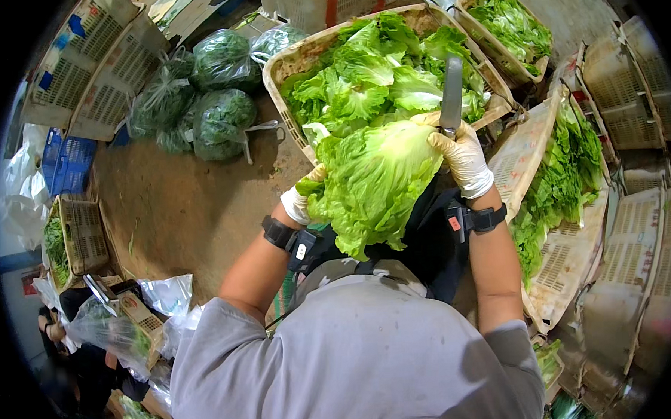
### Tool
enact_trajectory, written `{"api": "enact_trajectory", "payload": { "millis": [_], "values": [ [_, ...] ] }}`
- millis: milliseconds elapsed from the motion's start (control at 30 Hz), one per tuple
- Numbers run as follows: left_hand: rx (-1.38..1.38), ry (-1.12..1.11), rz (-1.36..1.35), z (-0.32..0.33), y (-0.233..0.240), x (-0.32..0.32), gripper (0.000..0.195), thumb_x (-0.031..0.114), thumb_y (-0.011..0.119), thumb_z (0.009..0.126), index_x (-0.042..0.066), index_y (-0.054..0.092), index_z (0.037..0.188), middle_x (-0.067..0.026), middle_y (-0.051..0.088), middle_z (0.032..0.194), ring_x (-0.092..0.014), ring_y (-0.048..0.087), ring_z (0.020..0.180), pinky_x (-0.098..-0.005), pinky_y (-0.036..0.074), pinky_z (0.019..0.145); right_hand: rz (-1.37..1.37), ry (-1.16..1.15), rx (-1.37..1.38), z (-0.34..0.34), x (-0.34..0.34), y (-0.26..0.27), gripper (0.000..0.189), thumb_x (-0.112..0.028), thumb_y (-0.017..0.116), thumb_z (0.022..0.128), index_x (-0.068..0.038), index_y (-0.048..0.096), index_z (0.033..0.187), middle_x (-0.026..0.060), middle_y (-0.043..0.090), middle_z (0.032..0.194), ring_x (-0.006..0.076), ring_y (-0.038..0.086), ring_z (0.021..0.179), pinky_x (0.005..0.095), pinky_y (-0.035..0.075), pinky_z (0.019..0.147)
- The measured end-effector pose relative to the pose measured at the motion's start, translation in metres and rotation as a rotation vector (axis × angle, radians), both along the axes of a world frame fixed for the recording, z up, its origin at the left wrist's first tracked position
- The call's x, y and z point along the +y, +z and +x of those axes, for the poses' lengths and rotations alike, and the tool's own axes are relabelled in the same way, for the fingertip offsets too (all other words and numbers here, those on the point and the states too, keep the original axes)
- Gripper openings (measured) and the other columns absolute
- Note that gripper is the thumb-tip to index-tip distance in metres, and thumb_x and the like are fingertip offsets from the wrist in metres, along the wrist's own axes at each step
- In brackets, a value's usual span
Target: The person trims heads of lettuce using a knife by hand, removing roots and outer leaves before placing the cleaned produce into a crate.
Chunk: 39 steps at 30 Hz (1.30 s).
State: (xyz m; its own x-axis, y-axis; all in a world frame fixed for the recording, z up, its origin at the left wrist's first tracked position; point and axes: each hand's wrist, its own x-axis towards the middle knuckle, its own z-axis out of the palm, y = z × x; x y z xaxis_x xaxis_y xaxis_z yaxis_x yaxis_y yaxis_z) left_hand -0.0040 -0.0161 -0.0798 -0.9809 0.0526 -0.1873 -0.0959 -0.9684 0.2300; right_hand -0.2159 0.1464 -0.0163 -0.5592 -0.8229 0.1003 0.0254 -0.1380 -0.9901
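A large head of leafy lettuce (376, 177) is held between my two gloved hands, its pale base up towards the right. My left hand (307, 196) grips the leaves on its left side, the fingers partly hidden by them. On the other side my right hand (463, 156) holds the base end and also a knife, whose wide blade (452, 89) points up and away from me. Just beyond the lettuce stands a cream plastic crate (286, 113) heaped with loose lettuce leaves (363, 68).
Bags of greens (224, 121) lie on the brown floor (161, 211) at the left. A tilted crate (565, 255) with lettuce (564, 171) is close on my right, near stacked crates (624, 253). A smaller lettuce crate (476, 18) stands beyond. Another person (90, 372) is at lower left.
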Motion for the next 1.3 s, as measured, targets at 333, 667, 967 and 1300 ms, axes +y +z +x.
{"api": "enact_trajectory", "payload": {
  "millis": [333,667,967,1300],
  "values": [
    [-0.063,-0.090,-0.144,0.007,0.003,-0.002,0.063,0.021,0.069,0.072,0.001,0.044,0.126,-0.0143,0.054,0.121,-0.025,0.054,0.108,-0.0397,0.043,0.094,-0.074,-0.434,-0.752,-0.018,-0.021,-0.006,0.021,-0.027,0.063,0.085,-0.008,0.054,0.088,-0.0007,0.050,0.060,0.0086,0.045,0.046,0.0206,0.035,0.036],
    [0.296,0.016,-0.233,-0.003,-0.001,-0.003,0.047,0.031,0.036,0.095,0.010,0.032,0.136,-0.0097,0.036,0.139,-0.023,0.040,0.123,-0.0399,0.037,0.100,0.132,0.087,0.097,-0.004,0.006,-0.022,0.071,-0.003,0.070,0.066,-0.009,0.043,0.131,0.0056,0.043,0.131,0.0103,0.049,0.101,0.0234,0.044,0.082],
    [-0.132,0.203,-0.239,-0.025,-0.019,-0.015,0.051,0.042,0.042,0.091,0.010,0.040,0.131,-0.0148,0.045,0.131,-0.028,0.048,0.115,-0.0421,0.043,0.093,0.084,-0.019,-0.143,0.008,0.002,-0.028,0.058,-0.014,0.078,0.068,-0.003,0.051,0.119,0.0036,0.051,0.118,0.0116,0.052,0.098,0.0228,0.044,0.081],
    [-0.148,0.321,-0.039,-0.023,-0.010,-0.012,0.046,0.031,0.056,0.087,0.006,0.045,0.124,-0.0113,0.053,0.120,-0.026,0.052,0.110,-0.0433,0.043,0.094,0.186,-0.167,0.038,0.025,-0.004,-0.034,0.039,-0.015,0.072,0.076,0.000,0.056,0.107,0.0046,0.061,0.100,0.0093,0.055,0.087,0.0227,0.046,0.077]
  ]
}}
